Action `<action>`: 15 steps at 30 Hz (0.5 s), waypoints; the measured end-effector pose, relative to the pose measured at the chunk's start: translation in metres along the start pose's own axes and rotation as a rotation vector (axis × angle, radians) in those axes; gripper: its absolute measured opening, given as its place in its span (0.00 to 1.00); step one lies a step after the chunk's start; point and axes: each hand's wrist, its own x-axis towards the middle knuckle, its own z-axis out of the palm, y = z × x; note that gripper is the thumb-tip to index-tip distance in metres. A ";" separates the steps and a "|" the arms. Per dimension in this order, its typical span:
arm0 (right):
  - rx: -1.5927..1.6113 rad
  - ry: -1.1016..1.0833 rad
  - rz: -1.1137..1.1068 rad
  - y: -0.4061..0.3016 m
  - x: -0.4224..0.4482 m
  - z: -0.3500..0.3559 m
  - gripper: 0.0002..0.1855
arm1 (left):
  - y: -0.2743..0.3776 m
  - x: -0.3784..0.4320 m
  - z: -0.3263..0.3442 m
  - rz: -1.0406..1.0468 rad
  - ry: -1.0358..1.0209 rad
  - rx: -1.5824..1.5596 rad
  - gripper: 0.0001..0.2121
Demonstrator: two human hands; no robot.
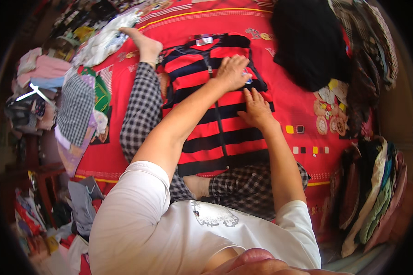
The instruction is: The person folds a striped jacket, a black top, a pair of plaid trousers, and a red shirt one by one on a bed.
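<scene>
A sleeveless-looking zip-front garment with red and black stripes (200,130) lies flat in front of me, collar away from me, its zip done up or nearly so. My left hand (232,73) rests on the upper chest, right of the zip, fingers spread over part of a small blue patch. Just below it, my right hand (258,108) presses flat on the garment's right side with fingers apart. Neither hand grips the cloth. Whether sleeves are folded beneath cannot be seen.
The garment lies on a red printed bedspread (296,110). Black cloth (309,44) lies at upper right, folded clothes (375,196) at lower right. A checked cloth (76,106) and white cloth (105,43) lie left. My checked-trouser leg (143,106) stretches along the garment's left side.
</scene>
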 end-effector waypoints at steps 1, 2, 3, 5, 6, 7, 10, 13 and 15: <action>0.005 0.002 0.027 0.012 -0.004 0.000 0.46 | 0.021 -0.004 -0.019 0.054 -0.091 -0.148 0.22; 0.033 0.018 0.011 0.010 -0.005 0.000 0.46 | 0.017 -0.029 -0.024 0.135 -0.038 -0.134 0.21; 0.026 0.029 -0.011 0.011 -0.004 0.001 0.46 | 0.013 -0.053 -0.028 0.219 0.016 -0.122 0.20; 0.007 0.016 0.011 0.015 -0.005 0.000 0.46 | 0.012 -0.096 -0.050 0.292 0.027 -0.120 0.19; -0.006 0.015 0.008 0.012 -0.006 -0.001 0.46 | 0.002 -0.117 -0.062 0.259 0.004 -0.053 0.20; -0.019 0.025 0.001 0.013 -0.005 0.001 0.46 | -0.013 -0.134 -0.070 0.201 -0.038 0.061 0.24; -0.002 0.034 -0.016 0.011 -0.006 0.002 0.46 | -0.056 -0.175 -0.083 -0.162 -0.186 0.166 0.33; 0.020 0.031 -0.020 0.011 -0.006 0.004 0.45 | -0.064 -0.183 -0.074 -0.274 -0.202 0.087 0.35; 0.055 0.078 -0.047 0.013 -0.008 0.006 0.43 | -0.078 -0.179 -0.066 -0.271 0.022 -0.067 0.26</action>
